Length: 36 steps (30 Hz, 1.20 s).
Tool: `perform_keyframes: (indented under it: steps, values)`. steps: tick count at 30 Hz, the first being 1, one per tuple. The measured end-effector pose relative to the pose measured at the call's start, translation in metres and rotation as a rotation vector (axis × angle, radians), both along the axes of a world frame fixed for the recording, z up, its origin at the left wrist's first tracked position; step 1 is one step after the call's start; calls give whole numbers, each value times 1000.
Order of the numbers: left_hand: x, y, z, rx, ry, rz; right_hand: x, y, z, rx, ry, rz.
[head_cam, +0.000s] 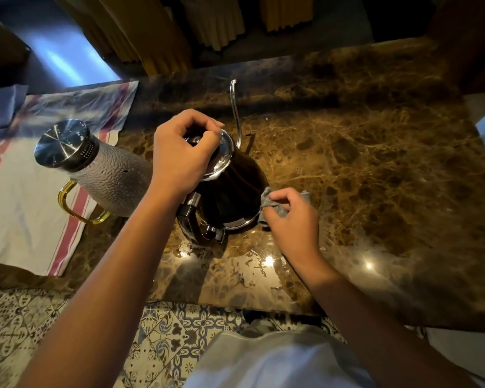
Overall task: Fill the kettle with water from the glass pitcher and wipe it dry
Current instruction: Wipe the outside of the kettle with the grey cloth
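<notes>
- Black gooseneck kettle with a chrome lid stands upright on the brown marbled stone surface, thin spout pointing away from the person, handle toward them.
- Left hand sits on top of the kettle, fingers curled round the lid knob — likely pinning the lid and steadying the body against the wiping push.
- Right hand grasps a small grey cloth, bunched and pressed to the kettle's lower right side near the base. Judged: wipe step underway.
- Textured glass pitcher with a steel cap and yellow handle stands just left of the kettle, on a white towel with red stripes; nobody holds it. Capped and set aside, so filling looks done; towel probably catches drips.
- Wet glints on the surface in front of the kettle; may be spill or just reflections, cannot tell.
- Left side of the kettle is hidden by the left forearm.
</notes>
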State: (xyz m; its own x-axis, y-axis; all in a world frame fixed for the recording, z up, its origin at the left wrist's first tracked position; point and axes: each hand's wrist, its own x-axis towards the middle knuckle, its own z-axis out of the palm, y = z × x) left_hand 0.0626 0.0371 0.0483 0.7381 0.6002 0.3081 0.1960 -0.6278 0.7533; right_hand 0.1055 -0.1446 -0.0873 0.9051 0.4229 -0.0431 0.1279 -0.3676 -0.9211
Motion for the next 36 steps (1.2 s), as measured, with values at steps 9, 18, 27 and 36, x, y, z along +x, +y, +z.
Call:
perform_keyframes:
  steps: [9,18,27,36]
  values:
    - [0,-6,-1,23,-18,90,-15,-5,-2,-81,-65,25]
    - [-2,-17,-2,47,-39,217,-31,-7,-2,-85,-85,144]
    - [-6,-24,-4,63,-25,296,-50,2,-8,-79,-203,224]
    - [-11,-19,-8,93,3,268,-28,14,42,151,-441,208]
